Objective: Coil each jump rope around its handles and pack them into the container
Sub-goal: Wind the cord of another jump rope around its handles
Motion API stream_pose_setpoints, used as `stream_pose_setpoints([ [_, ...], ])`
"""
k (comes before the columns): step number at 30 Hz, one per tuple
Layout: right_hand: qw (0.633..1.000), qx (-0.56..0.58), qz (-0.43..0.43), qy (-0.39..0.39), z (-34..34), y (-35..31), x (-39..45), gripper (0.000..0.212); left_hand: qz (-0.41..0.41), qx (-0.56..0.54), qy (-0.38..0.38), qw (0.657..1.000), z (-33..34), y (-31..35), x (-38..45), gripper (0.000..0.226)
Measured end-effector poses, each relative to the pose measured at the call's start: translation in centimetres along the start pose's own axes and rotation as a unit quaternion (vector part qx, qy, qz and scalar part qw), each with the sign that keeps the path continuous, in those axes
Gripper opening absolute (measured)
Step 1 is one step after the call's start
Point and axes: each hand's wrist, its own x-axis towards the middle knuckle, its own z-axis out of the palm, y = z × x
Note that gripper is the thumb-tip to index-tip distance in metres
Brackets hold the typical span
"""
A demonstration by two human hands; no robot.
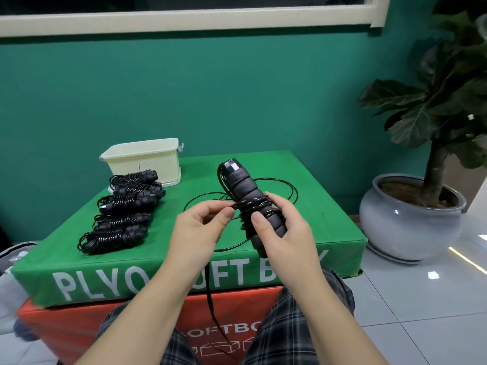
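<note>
Rope: handles [251, 206] held above the green box [316, 227], a few turns on, much cord [279, 185] loose.
Right hand [284, 233]: wrapped around the handles.
Left hand [200, 230]: pinching the cord beside the wraps.
Done: five coiled ropes [123, 206] lying in a row.
Left: finish winding; container [145, 160] apparently lidded, nothing visibly packed.

Green soft box [303, 164], cream container [147, 164], coiled jump ropes [123, 219]
</note>
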Motion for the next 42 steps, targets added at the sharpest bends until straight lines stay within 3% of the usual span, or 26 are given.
stream_pose_setpoints([
  [3, 0.999, 0.042, 0.002, -0.022, 0.1, -0.3, -0.1, 0.025, -0.069, -0.072, 0.005, 0.995, 0.4, -0.4, 0.2, 0.010],
  [6, 0.997, 0.071, 0.008, -0.021, 0.1, 0.0, 0.1, 0.023, -0.150, -0.093, -0.077, 0.981, 0.1, -0.3, 0.1, 0.031],
  [8, 0.996, 0.084, 0.011, -0.028, 0.3, 0.1, 0.2, 0.031, -0.167, -0.077, -0.142, 0.973, -0.3, -0.1, 0.0, 0.034],
  [10, 0.994, 0.096, 0.026, -0.032, 0.4, 0.2, 0.2, 0.036, -0.152, -0.045, -0.153, 0.975, -0.5, 0.0, -0.2, 0.030],
  [12, 0.996, 0.085, 0.008, -0.020, 0.4, 0.3, 0.2, 0.030, -0.137, -0.006, -0.116, 0.984, -0.6, -0.1, -0.2, 0.034],
  [18, 0.994, 0.002, -0.102, 0.047, 0.3, 0.2, 0.4, 0.024, -0.075, 0.063, -0.087, 0.991, -0.5, 0.1, -0.3, 0.066],
  [22, 0.996, -0.039, -0.072, 0.021, -0.5, 0.3, 1.0, 0.030, -0.045, 0.055, -0.069, 0.995, -0.4, 0.7, -0.5, 0.025],
  [27, 0.994, -0.101, -0.003, -0.046, -1.2, -0.2, 1.0, 0.082, 0.021, 0.081, -0.067, 0.994, -0.1, 0.9, -0.5, 0.010],
  [30, 0.990, -0.140, 0.004, -0.035, -1.2, -0.4, 0.8, 0.093, 0.042, 0.108, -0.079, 0.990, 0.0, 0.7, -0.5, 0.020],
  [36, 0.988, -0.153, -0.001, -0.001, -1.3, -0.9, 0.6, 0.081, 0.038, 0.052, -0.127, 0.990, -0.3, 0.2, -0.7, 0.026],
  [42, 0.997, -0.069, 0.012, 0.031, -1.3, -0.7, 0.4, 0.057, 0.038, 0.019, -0.152, 0.988, -0.6, 0.1, -0.5, 0.041],
])
